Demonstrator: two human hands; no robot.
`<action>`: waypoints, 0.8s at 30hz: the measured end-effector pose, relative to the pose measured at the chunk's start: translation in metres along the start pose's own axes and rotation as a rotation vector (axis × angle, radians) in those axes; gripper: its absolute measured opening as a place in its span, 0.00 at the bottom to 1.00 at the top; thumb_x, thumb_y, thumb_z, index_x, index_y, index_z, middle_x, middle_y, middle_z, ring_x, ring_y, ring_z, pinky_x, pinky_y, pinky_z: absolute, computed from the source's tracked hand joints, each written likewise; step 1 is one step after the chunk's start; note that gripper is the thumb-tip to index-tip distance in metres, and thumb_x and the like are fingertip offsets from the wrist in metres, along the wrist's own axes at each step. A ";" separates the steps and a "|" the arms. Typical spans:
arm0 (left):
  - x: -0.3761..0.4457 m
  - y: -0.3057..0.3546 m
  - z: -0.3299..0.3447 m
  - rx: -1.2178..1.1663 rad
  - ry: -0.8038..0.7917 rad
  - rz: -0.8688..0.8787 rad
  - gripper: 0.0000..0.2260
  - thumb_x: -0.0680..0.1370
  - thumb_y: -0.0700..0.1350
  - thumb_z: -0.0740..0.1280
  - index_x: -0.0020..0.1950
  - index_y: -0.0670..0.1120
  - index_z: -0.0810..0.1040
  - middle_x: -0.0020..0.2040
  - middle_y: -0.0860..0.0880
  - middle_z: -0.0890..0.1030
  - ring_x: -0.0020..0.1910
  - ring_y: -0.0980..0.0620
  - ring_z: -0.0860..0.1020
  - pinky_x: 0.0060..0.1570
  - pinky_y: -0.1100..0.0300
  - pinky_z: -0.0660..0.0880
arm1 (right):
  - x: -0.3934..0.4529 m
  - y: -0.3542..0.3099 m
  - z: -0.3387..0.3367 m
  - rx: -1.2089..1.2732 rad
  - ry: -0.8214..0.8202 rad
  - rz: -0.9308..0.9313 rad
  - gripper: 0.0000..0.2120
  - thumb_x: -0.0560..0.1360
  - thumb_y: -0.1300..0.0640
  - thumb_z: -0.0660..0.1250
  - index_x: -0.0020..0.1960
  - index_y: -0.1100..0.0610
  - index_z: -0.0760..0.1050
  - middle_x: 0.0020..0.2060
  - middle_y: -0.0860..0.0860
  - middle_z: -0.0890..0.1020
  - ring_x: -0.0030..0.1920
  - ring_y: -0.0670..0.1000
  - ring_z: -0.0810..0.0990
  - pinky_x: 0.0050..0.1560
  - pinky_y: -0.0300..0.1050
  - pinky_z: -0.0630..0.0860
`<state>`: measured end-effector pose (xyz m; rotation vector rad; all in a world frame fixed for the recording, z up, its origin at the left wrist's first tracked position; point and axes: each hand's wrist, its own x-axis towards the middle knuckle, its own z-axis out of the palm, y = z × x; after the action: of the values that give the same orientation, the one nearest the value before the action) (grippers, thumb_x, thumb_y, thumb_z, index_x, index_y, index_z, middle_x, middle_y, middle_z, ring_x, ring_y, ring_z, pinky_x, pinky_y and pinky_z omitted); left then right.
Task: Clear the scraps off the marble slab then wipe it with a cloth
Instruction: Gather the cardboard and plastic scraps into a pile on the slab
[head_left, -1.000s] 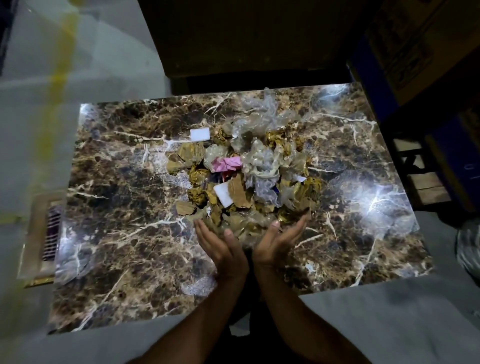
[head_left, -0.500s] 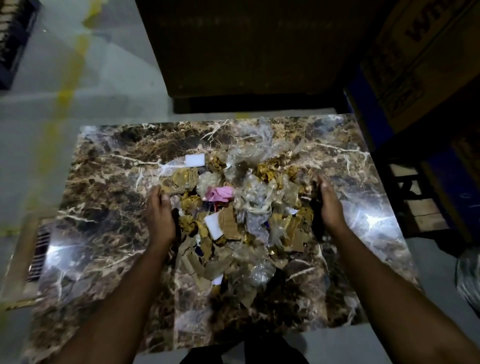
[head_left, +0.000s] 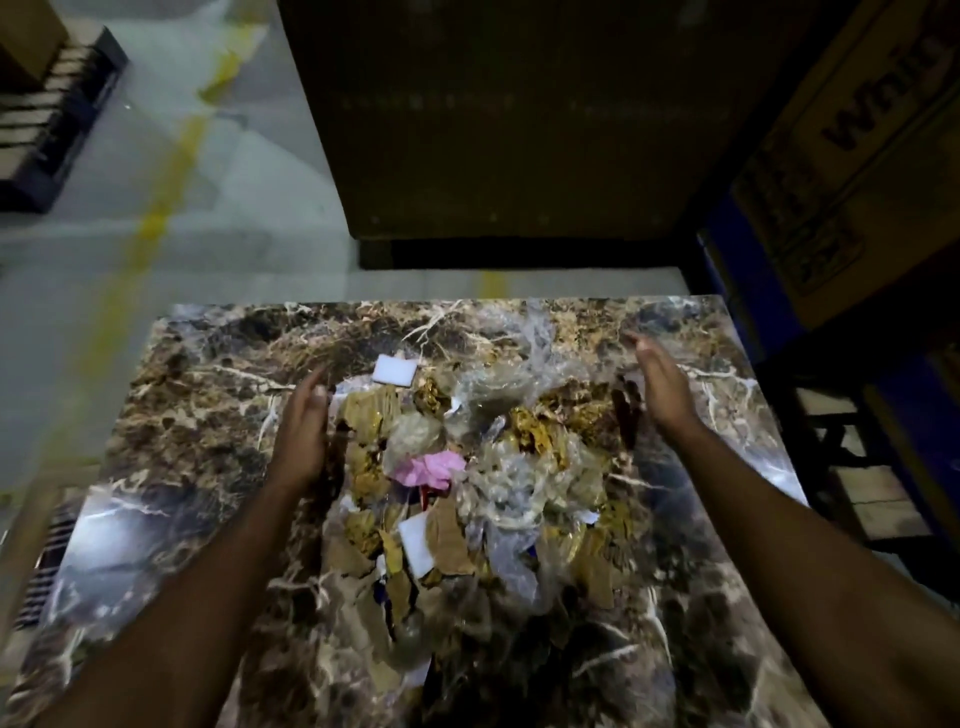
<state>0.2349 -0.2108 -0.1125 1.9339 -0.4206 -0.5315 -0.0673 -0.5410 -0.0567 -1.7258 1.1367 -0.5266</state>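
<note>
head view, entry by entry. my left hand (head_left: 304, 431): fingers straight and together, edge-on, standing at the left flank of the scrap pile; grip holds nothing. my right hand (head_left: 662, 382): likewise flat and straight-fingered, palm turned inward, at the pile's far right flank; grip holds nothing, fingertips blurred, and i cannot tell if it touches the stone. between the two hands: scraps (head_left: 483, 483), one loose heap lying mid-slab, made up of crumpled clear plastic (head_left: 511, 374), gold foil bits (head_left: 535, 434), torn brown card (head_left: 449, 535), a pink crumple (head_left: 428, 467) near the centre, a white rectangle (head_left: 396, 371) at the far edge just beside my left fingertips, and a second white piece (head_left: 420, 543) lower in the heap. a tail of brown scraps runs from the heap toward me. beneath all: marble slab (head_left: 197, 415), dark brown with white veins, glossy, bright glare patches at its left and right edges. beyond the slab: grey floor (head_left: 249, 208) with a yellow painted line (head_left: 156, 208), a large dark box (head_left: 509, 119) straight ahead, a printed carton (head_left: 852, 156) upper right, and a dark pallet (head_left: 57, 114) upper left.
</note>
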 end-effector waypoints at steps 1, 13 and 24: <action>0.017 0.003 0.004 0.009 -0.040 -0.004 0.22 0.85 0.59 0.53 0.78 0.55 0.66 0.78 0.47 0.66 0.76 0.46 0.65 0.73 0.48 0.63 | 0.018 -0.005 0.006 0.011 -0.094 -0.013 0.18 0.87 0.52 0.53 0.73 0.51 0.72 0.73 0.52 0.73 0.72 0.52 0.70 0.62 0.40 0.70; 0.026 0.045 0.057 0.042 -0.391 0.084 0.19 0.82 0.55 0.57 0.70 0.53 0.77 0.69 0.51 0.77 0.69 0.51 0.74 0.70 0.49 0.70 | 0.053 -0.046 0.085 -0.154 -0.744 -0.053 0.31 0.77 0.25 0.47 0.66 0.36 0.78 0.74 0.47 0.73 0.71 0.51 0.73 0.75 0.65 0.63; 0.022 0.064 0.048 0.030 -0.446 0.047 0.20 0.79 0.65 0.58 0.67 0.64 0.78 0.68 0.52 0.78 0.66 0.51 0.77 0.67 0.40 0.73 | 0.040 -0.068 0.075 -0.097 -0.695 -0.073 0.27 0.84 0.37 0.47 0.67 0.47 0.79 0.75 0.53 0.71 0.73 0.56 0.70 0.74 0.58 0.65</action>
<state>0.2244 -0.2843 -0.0755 1.8231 -0.7576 -0.9339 0.0387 -0.5328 -0.0346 -1.8249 0.6064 0.1012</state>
